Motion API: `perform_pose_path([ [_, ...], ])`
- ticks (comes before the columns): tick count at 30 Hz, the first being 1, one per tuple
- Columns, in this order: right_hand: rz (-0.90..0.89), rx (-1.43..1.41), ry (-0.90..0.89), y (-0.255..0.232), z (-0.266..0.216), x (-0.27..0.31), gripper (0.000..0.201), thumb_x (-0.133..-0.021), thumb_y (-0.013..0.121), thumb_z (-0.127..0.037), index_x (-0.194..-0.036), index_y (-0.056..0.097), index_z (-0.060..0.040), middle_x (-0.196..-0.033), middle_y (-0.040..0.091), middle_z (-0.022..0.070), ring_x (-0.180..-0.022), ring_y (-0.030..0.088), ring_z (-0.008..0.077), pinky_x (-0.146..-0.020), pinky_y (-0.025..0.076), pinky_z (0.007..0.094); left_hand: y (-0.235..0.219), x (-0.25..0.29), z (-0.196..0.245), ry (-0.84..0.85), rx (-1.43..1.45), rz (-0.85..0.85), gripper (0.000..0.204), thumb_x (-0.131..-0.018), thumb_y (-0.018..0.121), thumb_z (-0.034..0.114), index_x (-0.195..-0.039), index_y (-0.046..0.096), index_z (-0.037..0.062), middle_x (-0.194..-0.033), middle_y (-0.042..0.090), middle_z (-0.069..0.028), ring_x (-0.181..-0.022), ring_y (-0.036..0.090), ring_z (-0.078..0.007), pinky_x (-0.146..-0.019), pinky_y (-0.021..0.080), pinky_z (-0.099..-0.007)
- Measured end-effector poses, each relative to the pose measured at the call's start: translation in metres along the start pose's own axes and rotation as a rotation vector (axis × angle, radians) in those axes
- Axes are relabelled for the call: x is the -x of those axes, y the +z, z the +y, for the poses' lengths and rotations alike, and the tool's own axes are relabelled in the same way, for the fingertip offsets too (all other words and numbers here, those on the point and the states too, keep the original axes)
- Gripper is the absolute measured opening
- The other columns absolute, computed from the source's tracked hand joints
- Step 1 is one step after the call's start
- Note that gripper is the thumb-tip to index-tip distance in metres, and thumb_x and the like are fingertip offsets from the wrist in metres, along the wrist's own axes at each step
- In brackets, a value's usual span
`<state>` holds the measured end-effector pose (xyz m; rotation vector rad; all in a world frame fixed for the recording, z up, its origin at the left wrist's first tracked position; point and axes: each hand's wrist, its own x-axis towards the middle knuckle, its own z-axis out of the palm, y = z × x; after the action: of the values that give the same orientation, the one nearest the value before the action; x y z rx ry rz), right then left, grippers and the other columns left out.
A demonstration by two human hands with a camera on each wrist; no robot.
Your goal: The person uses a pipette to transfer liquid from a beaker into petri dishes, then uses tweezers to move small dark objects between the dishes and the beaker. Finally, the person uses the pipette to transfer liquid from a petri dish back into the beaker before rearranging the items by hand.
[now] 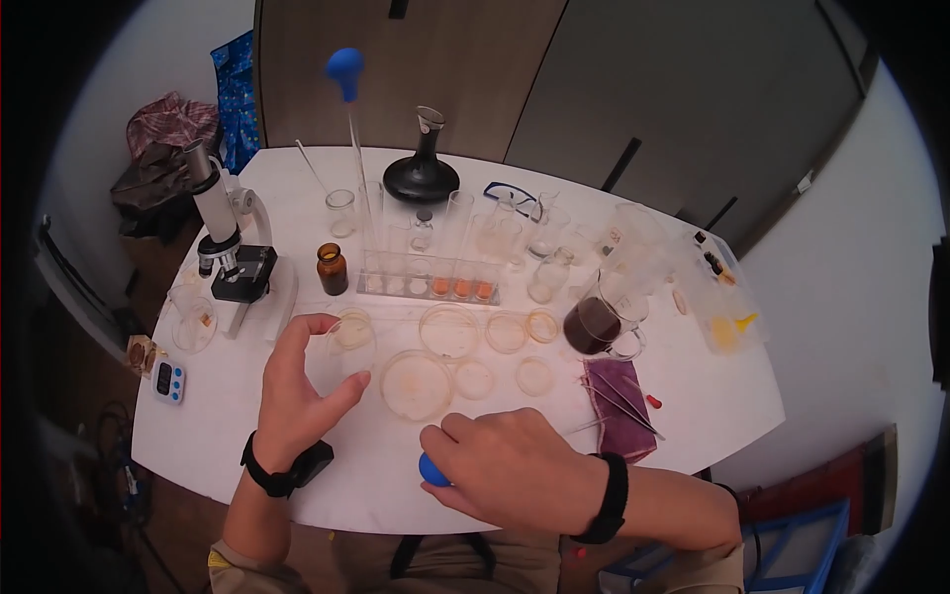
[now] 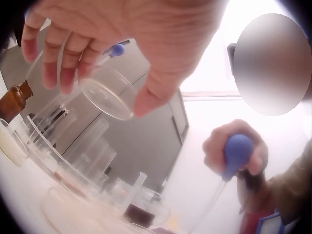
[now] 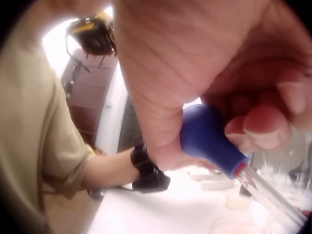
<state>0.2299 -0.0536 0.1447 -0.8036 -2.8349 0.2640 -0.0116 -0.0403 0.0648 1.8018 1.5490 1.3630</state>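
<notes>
My left hand holds a clear round petri dish piece by its edge, thumb on one side and fingers on the other, tilted above the table. My right hand grips the blue rubber bulb of a glass pipette, whose clear stem slants down from it. In front of the hands lie several petri dishes: a large one, another large one behind it, and smaller ones such as this dish. A yellowish dish shows behind the piece in my left hand.
A clear rack of tubes, some with orange contents, stands behind the dishes. An amber bottle and a microscope are left. To the right are a jug of dark liquid and tweezers on a purple cloth. Glassware crowds the back.
</notes>
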Motion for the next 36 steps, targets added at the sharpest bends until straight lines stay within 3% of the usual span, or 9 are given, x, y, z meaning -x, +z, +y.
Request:
perform_pose_path([
  [3,-0.099,0.013,-0.009,0.045,0.012,-0.022,0.028,-0.082,0.072,-0.025,-0.088,0.06,0.0,-0.075,0.063,0.0123,-0.062,0.066,0.0306,-0.053,0.051,0.0392,-0.001,-0.001,-0.002,-0.006,-0.005,0.018,0.051,-0.071,0.073,0.019,-0.114,0.055,-0.0011,-0.109,0.062,-0.0113,-0.106,0.056,-0.0233,-0.1,0.038,-0.034],
  [5,-0.268,-0.014,-0.056,0.067,0.02,-0.029,0.025,-0.08,0.072,-0.021,-0.084,0.062,0.0016,-0.073,0.065,0.0154,-0.064,0.067,0.0327,-0.056,0.052,0.0404,-0.001,0.0,-0.002,0.026,-0.065,0.017,0.05,-0.071,0.076,0.014,-0.113,0.055,-0.0013,-0.109,0.062,-0.0145,-0.106,0.06,-0.0281,-0.097,0.045,-0.0356],
  [8,-0.285,0.012,-0.084,0.091,0.028,-0.034,0.025,-0.078,0.073,-0.019,-0.08,0.062,0.0025,-0.069,0.066,0.0167,-0.066,0.068,0.0328,-0.057,0.053,0.0402,-0.001,0.0,-0.002,0.01,-0.085,0.014,0.05,-0.07,0.076,0.014,-0.114,0.055,-0.0014,-0.109,0.062,-0.0146,-0.106,0.059,-0.0273,-0.097,0.044,-0.0354],
  [10,-0.265,0.0,-0.085,0.098,0.03,-0.035,0.025,-0.075,0.075,-0.019,-0.079,0.062,0.0019,-0.07,0.066,0.0159,-0.067,0.068,0.0325,-0.059,0.053,0.0405,-0.002,0.0,-0.001,-0.005,-0.082,0.003,0.051,-0.07,0.076,0.013,-0.114,0.055,-0.0015,-0.109,0.062,-0.0145,-0.106,0.059,-0.0268,-0.098,0.044,-0.0353],
  [12,-0.236,-0.009,-0.087,0.104,0.032,-0.037,0.007,-0.073,0.064,-0.008,-0.068,0.068,-0.0044,-0.07,0.067,0.0137,-0.069,0.068,0.0296,-0.061,0.053,0.0388,-0.001,-0.001,-0.001,-0.02,-0.08,-0.005,0.051,-0.07,0.076,0.013,-0.114,0.055,-0.0015,-0.11,0.063,-0.0145,-0.107,0.059,-0.0263,-0.098,0.044,-0.0352],
  [16,-0.226,-0.001,-0.086,0.106,0.035,-0.039,0.007,-0.073,0.065,-0.009,-0.067,0.068,-0.0058,-0.071,0.068,0.0135,-0.069,0.068,0.0297,-0.062,0.053,0.0389,0.004,-0.001,0.002,-0.044,-0.058,0.0,0.049,-0.07,0.073,0.014,-0.112,0.055,-0.0006,-0.108,0.062,-0.012,-0.104,0.057,-0.0241,-0.098,0.04,-0.0352],
  [18,-0.244,-0.033,-0.117,0.109,0.038,-0.039,0.027,-0.072,0.076,-0.02,-0.079,0.062,0.0014,-0.07,0.067,0.0159,-0.07,0.069,0.0332,-0.061,0.053,0.0404,0.005,-0.001,0.002,-0.057,-0.043,0.01,0.048,-0.069,0.072,0.017,-0.111,0.055,0.0004,-0.107,0.062,-0.0098,-0.102,0.056,-0.0223,-0.098,0.037,-0.0358],
  [20,-0.229,-0.036,-0.141,0.107,0.04,-0.037,0.027,-0.073,0.077,-0.021,-0.079,0.062,0.0014,-0.07,0.066,0.0158,-0.07,0.069,0.0331,-0.061,0.053,0.0403,0.004,-0.002,-0.001,-0.048,-0.084,-0.014,0.049,-0.069,0.074,0.011,-0.113,0.055,-0.0016,-0.108,0.062,-0.0137,-0.105,0.058,-0.0258,-0.098,0.042,-0.0353],
  [36,-0.116,-0.08,-0.164,0.114,0.046,-0.024,0.041,-0.075,0.079,-0.032,-0.085,0.059,0.0024,-0.071,0.063,0.016,-0.066,0.066,0.0313,-0.058,0.051,0.0392,0.008,-0.001,0.002,-0.07,-0.106,-0.026,0.048,-0.069,0.072,0.013,-0.111,0.055,-0.0002,-0.108,0.062,-0.0131,-0.105,0.057,-0.0262,-0.101,0.038,-0.0378],
])
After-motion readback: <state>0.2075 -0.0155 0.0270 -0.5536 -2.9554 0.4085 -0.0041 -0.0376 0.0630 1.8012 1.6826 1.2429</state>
